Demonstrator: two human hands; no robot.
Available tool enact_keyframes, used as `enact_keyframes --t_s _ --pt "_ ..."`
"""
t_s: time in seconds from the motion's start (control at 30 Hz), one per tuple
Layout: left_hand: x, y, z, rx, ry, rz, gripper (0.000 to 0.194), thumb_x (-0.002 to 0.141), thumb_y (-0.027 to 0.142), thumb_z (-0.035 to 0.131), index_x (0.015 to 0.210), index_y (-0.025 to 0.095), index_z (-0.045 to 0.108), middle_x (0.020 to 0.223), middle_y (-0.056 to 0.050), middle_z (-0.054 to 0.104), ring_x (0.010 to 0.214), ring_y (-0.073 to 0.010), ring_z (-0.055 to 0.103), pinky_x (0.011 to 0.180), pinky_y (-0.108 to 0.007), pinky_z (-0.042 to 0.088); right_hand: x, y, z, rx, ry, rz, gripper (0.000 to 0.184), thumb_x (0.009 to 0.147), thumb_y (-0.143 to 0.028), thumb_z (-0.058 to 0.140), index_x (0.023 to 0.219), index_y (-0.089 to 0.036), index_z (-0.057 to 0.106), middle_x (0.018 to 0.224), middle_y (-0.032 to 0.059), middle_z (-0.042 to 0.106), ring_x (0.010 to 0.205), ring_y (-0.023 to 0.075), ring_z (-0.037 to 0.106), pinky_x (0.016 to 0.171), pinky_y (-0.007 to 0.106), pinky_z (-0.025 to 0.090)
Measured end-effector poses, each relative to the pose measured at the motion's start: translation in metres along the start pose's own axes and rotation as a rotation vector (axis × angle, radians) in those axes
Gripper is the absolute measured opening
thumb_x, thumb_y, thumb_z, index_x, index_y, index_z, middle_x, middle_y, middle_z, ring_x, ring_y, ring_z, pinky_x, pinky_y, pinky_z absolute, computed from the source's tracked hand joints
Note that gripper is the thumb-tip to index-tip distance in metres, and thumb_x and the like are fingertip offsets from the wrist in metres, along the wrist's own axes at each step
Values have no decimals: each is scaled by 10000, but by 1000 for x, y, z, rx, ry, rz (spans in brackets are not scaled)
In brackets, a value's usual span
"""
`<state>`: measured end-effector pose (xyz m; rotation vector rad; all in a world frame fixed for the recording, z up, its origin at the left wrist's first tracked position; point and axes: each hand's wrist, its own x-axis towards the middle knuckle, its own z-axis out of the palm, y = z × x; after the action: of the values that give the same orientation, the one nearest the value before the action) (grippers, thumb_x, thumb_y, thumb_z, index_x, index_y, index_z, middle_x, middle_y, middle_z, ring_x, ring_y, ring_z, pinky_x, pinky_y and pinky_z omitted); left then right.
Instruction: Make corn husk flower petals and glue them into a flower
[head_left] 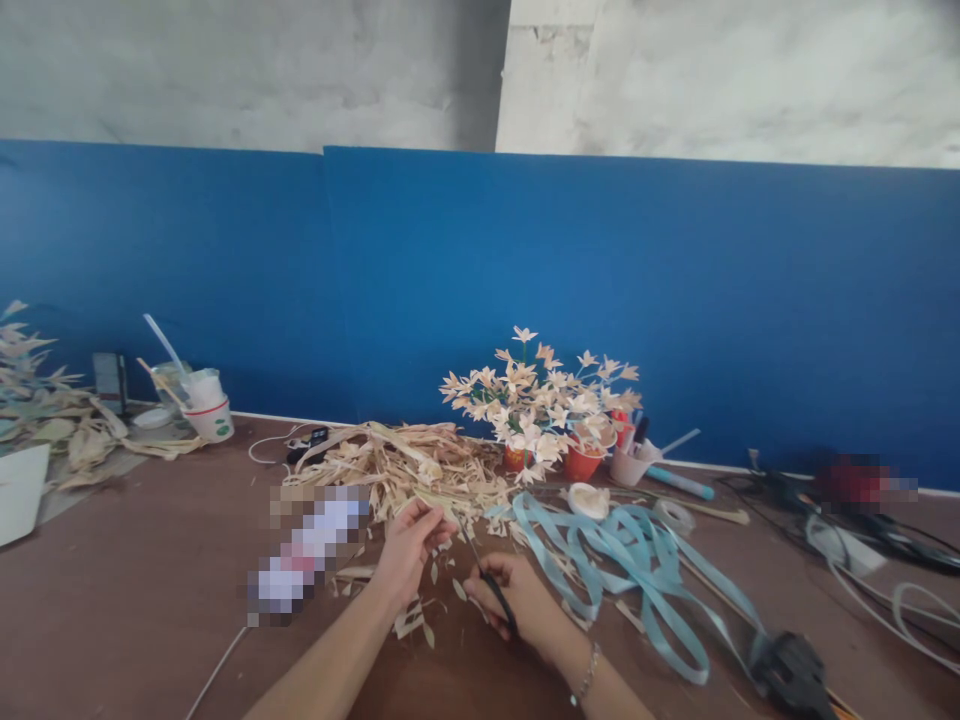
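Note:
My left hand [411, 548] is closed in a pinch beside the front of a heap of dried husk strips [420, 455]. A small pale piece seems to be at its fingertips, too small to name for sure. In my right hand [517, 595] is a pair of scissors [496, 597] with black handles, the blades pointing up toward my left fingertips. Whether the blades are apart cannot be made out. Several small cut pieces [429, 635], some leaf-shaped, lie on the brown table [172, 570] below and between my hands.
Pale handmade flowers [536, 400] stand in red pots [581, 460] at the back. A tangled light-blue ribbon [652, 570] and black device [791, 675] lie on the right. Cables [870, 590] run at far right. Cups [208, 405] and more husks [94, 440] are left, against a blue partition [225, 260].

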<state>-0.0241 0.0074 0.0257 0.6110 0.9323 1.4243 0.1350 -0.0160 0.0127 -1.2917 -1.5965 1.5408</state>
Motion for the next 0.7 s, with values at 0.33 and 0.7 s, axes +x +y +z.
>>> enact_keyframes --t_s 0.33,0.7 --pt "0 1 0 -5 1 -9 293 540 269 792 631 143 544 573 4 639 575 -101 624 529 -151 479 0 -1 1 -33 14 -12 366 647 -493 669 625 -160 518 364 -91 399 295 46 320 302 173 211" --pt "1 2 -1 26 -7 -10 287 543 279 792 621 143 553 551 20 617 536 -90 606 513 -158 472 -3 -4 1 -53 20 -7 368 634 -501 666 604 -170 506 391 -80 407 305 48 322 309 178 213"
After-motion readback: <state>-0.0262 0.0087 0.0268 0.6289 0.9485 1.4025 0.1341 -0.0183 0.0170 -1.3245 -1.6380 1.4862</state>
